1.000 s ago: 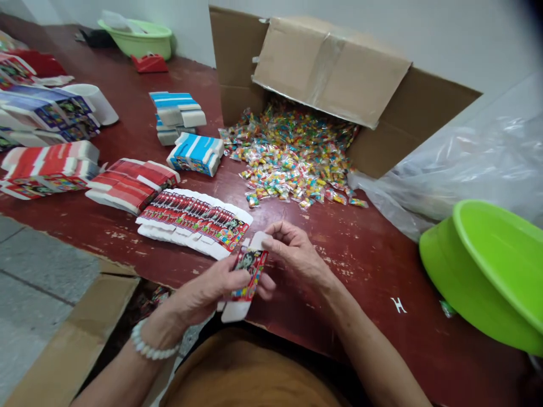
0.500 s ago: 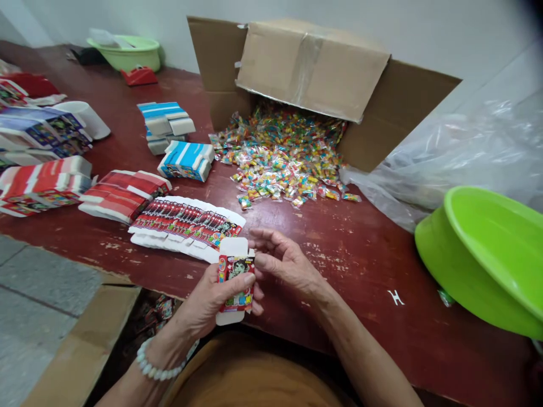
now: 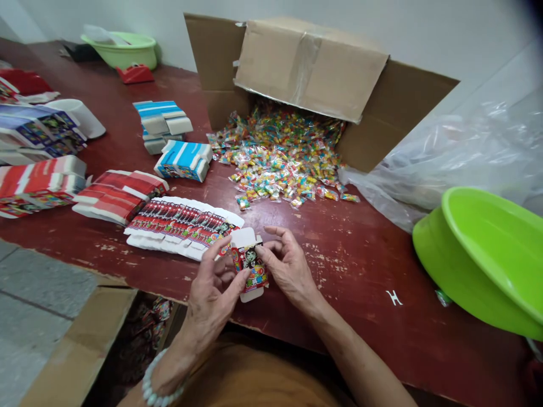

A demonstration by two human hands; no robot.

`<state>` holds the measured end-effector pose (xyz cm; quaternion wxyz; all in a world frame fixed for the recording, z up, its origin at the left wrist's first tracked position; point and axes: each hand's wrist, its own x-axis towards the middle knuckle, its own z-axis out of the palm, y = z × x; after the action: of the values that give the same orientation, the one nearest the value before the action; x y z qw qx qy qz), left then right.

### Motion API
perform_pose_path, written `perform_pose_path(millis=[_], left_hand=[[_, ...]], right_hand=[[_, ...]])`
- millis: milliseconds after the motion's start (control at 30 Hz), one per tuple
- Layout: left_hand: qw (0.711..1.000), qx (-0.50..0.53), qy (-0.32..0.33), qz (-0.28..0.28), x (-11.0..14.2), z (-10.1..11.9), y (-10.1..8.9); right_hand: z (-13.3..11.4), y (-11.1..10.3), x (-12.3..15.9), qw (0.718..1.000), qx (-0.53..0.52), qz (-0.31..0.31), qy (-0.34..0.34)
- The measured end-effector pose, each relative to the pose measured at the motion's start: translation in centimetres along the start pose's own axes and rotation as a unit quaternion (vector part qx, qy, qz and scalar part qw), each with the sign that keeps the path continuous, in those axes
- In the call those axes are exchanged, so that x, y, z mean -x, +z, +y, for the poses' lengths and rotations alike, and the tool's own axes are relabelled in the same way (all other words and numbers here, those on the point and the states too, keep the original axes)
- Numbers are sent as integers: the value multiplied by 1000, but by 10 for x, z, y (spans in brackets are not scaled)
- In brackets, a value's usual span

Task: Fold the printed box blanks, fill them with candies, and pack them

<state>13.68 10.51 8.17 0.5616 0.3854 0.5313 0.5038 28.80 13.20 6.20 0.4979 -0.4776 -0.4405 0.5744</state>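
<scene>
Between the fingers of both hands, seen from the head, a small red carton (image 3: 253, 261) faces up, its long axis pointing away from the wearer and slightly left, flaps out at both ends. The right hand (image 3: 292, 270) pinches its right edge; the left hand (image 3: 207, 297) curves loosely, thumb at the carton, its grip unclear.
</scene>
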Motion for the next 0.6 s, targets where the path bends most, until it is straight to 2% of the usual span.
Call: perform_pose_path(millis=[167, 333, 433, 533, 600], left_hand=[[999, -25, -5, -22, 0, 0, -7], [997, -45, -31, -55, -10, -1, -15], [995, -80, -11, -52, -13, -2, -15], [998, -28, -2, -47, -13, 0, -12], [996, 52, -40, -56, -12, 1, -10]], right_hand=[[0, 1, 2, 999, 5, -26, -37], [-8, -8, -6, 997, 45, -66, 23], [-9, -9, -12, 996, -5, -65, 59], [-7, -9, -14, 994, -42, -80, 58], [-5, -9, -13, 994, -31, -98, 33]])
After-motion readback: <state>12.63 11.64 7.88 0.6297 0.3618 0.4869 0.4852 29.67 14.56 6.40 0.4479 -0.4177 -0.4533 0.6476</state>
